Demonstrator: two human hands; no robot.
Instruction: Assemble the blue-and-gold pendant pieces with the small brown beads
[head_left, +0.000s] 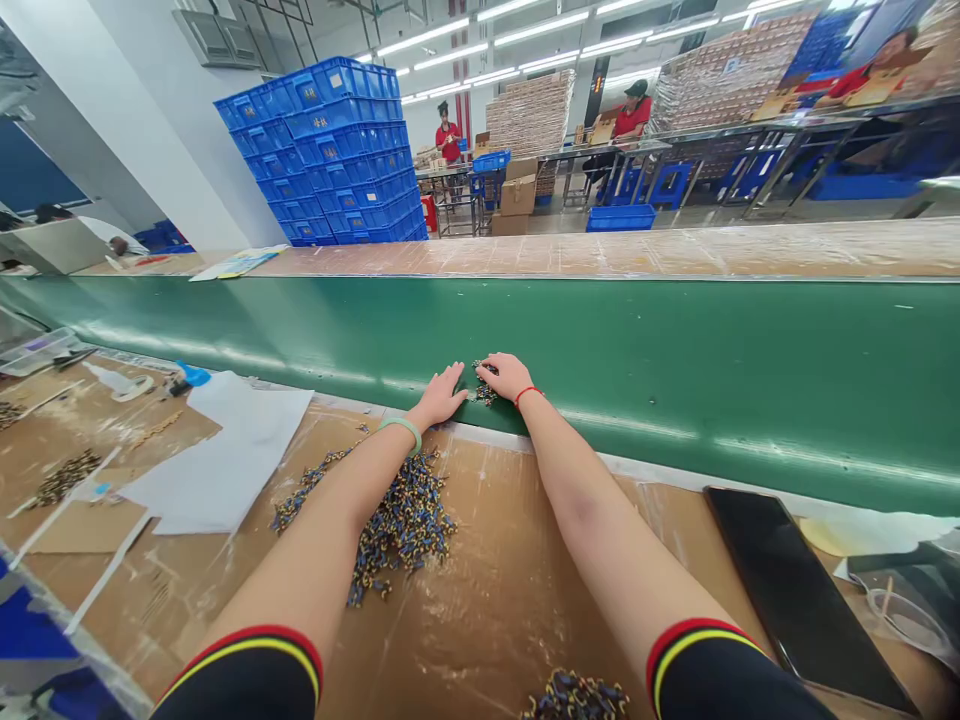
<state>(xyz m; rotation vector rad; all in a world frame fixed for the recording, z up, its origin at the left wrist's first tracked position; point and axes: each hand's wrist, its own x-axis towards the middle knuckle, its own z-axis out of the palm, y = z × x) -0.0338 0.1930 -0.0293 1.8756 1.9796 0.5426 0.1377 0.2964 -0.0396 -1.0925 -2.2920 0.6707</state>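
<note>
My left hand [443,397] lies on the near edge of the green conveyor belt [675,350], fingers stretched out and nothing in them. To its right, my right hand [508,377] is curled over a small cluster of tiny dark parts [485,393] on the belt. Some of those parts show under and beside its fingers; the fingertips are partly hidden. Beneath my left forearm spreads a heap of small blue, black and yellow parts [409,515] on the brown tabletop [495,600]. Another little pile of similar parts [576,697] sits at the bottom edge.
White sheets [225,450] and a pile of brownish pieces [67,477] lie at the left. On the right are a black tablet-like slab [795,590] and a clear plastic cup [907,620]. Beyond the belt stand stacked blue crates [337,160]; people work at far tables.
</note>
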